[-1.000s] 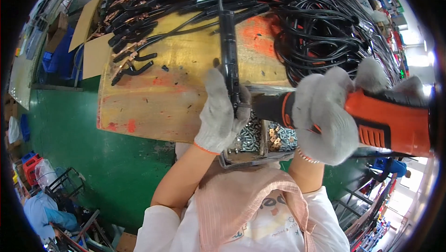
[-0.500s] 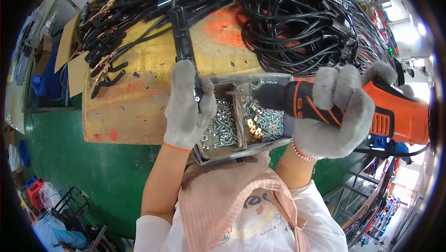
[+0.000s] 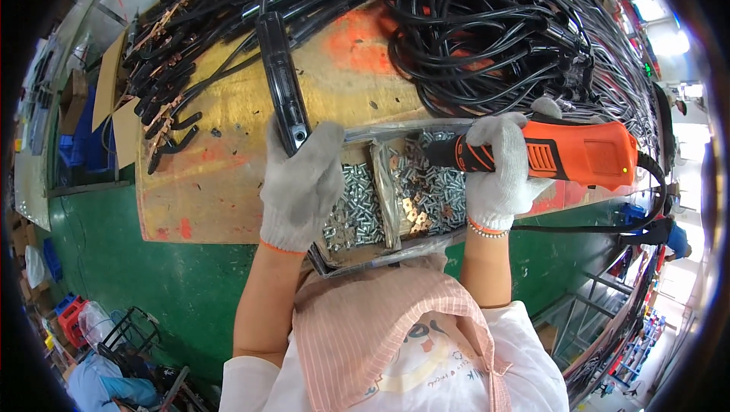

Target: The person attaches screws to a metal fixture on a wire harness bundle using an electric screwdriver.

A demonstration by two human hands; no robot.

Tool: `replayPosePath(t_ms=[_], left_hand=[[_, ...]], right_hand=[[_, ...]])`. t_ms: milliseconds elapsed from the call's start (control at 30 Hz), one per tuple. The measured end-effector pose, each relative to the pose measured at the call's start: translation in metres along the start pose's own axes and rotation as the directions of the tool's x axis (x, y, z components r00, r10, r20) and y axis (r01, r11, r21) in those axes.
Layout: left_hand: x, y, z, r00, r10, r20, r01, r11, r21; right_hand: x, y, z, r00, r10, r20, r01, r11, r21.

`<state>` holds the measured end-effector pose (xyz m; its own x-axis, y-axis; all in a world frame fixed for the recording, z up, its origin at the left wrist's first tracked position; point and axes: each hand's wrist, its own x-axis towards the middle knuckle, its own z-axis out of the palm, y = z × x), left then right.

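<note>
My left hand (image 3: 300, 184), in a grey-white work glove, is closed around the lower end of a black electrode-holder handle (image 3: 283, 74). A cable runs from the handle's far end, and a shiny screw shows near my fingers; what lies inside the grip is hidden. My right hand (image 3: 498, 169), gloved too, grips an orange and black power screwdriver (image 3: 563, 152) lying sideways. Its nose points left above the parts box (image 3: 386, 195), and its bit is hard to make out. Small silver screws (image 3: 357, 203) fill the left compartment; screws and copper-coloured pieces (image 3: 414, 216) share the right one.
Several black holders with copper jaws (image 3: 163, 127) are heaped at the far left of the yellow worktable (image 3: 228, 108). Coiled black cables (image 3: 464, 47) cover its far right. The tool's cord (image 3: 593, 228) loops at right. A cardboard box (image 3: 110, 93) stands beyond the left edge.
The power screwdriver has been drawn away from the handle, rightward and lower, with its orange body turned more into view. My left hand and the handle have shifted slightly left.
</note>
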<state>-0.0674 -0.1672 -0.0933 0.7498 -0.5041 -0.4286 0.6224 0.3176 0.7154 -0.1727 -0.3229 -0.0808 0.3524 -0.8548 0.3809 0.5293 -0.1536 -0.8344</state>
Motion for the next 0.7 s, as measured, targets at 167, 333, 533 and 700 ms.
replayPosePath(t_ms=[167, 333, 533, 700], left_hand=[[0.000, 0.000, -0.001, 1.000, -0.015, 0.011, 0.015, 1.000, -0.001], [0.003, -0.004, -0.008, 0.998, -0.021, 0.060, 0.020, 1.000, 0.017], [0.003, -0.002, -0.004, 1.000, -0.025, 0.011, 0.025, 0.999, 0.030], [-0.001, 0.005, -0.008, 1.000, 0.003, 0.014, -0.004, 0.998, 0.058]], right_hand=[[0.004, -0.011, -0.002, 0.999, 0.021, -0.025, -0.021, 1.000, 0.005], [0.005, -0.027, -0.015, 0.999, 0.018, -0.048, -0.016, 0.999, 0.046], [0.015, -0.053, -0.013, 0.997, -0.010, 0.082, -0.009, 0.973, 0.229], [0.026, -0.054, 0.005, 0.999, 0.018, 0.032, -0.032, 0.840, 0.541]])
